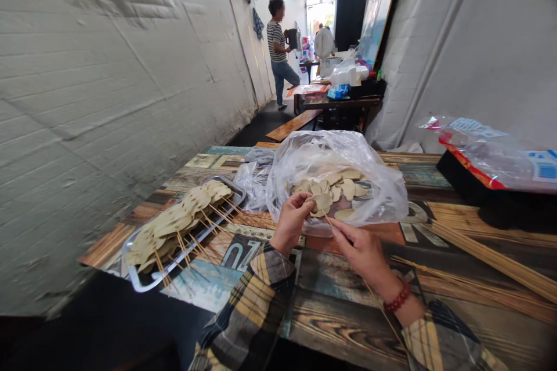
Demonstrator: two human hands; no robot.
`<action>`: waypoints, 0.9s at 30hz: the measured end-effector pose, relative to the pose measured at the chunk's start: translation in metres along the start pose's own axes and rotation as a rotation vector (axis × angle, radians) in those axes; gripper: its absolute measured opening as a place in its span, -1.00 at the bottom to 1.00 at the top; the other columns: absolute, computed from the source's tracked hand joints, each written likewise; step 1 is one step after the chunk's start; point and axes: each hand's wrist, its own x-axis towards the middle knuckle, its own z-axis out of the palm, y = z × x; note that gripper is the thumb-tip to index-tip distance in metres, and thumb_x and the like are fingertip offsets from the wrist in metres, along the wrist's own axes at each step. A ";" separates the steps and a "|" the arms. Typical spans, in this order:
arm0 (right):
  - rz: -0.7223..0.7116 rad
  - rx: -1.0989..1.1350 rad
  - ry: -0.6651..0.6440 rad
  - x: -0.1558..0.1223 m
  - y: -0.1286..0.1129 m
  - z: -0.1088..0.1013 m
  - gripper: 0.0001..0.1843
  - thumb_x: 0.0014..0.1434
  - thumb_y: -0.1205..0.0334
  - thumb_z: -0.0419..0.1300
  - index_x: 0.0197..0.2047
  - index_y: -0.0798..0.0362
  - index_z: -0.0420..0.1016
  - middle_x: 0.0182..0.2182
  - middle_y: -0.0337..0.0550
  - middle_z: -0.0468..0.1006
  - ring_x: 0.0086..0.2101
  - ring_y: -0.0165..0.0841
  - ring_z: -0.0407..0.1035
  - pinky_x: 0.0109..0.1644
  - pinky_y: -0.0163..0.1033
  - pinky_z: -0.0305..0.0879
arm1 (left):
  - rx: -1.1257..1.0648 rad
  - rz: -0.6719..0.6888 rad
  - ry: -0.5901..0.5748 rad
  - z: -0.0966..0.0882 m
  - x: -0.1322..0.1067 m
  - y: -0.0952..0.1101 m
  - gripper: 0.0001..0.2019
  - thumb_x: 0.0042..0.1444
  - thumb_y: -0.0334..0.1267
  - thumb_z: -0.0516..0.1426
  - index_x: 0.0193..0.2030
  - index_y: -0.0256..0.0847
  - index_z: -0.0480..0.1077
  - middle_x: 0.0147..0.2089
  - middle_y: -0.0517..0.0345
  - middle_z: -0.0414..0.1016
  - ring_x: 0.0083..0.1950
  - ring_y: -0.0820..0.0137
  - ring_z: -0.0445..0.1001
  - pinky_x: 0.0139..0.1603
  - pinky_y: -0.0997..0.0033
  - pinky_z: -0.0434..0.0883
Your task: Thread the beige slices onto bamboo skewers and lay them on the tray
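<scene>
Pinched in my left hand [293, 217] is a flat, round, beige slice [322, 204] of food whose kind I cannot make out. My right hand [359, 246] grips a thin wooden skewer [378, 299], its tip at the lower edge of the slice. Just beyond both hands, an open clear plastic bag [385, 185] holds several loose slices [348, 187]. On the left, a metal tray [138, 284] bears a long pile of skewered slices [178, 217], with the sticks pointing towards me over its rim. Whether the tip has pierced the held slice is hard to see.
Bundled bare skewers [491, 255] lie at right on the wood-patterned table [343, 324]. A black box with plastic packaging [500, 151] stands at the right back. Behind the tray sits a small plastic bag [253, 185]. Farther off, a person [278, 46] stands near a cluttered table [343, 101].
</scene>
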 end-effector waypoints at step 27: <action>0.015 -0.089 0.004 -0.001 0.004 0.001 -0.61 0.25 0.13 0.03 0.06 -0.07 0.54 -0.09 -0.14 0.63 -0.16 -0.22 0.56 -0.14 -0.18 0.48 | 0.024 0.016 -0.004 0.000 0.001 -0.002 -0.77 -0.18 -0.26 0.30 -0.36 -0.26 0.42 -0.50 0.29 0.38 -0.53 0.59 0.28 -0.51 0.56 0.12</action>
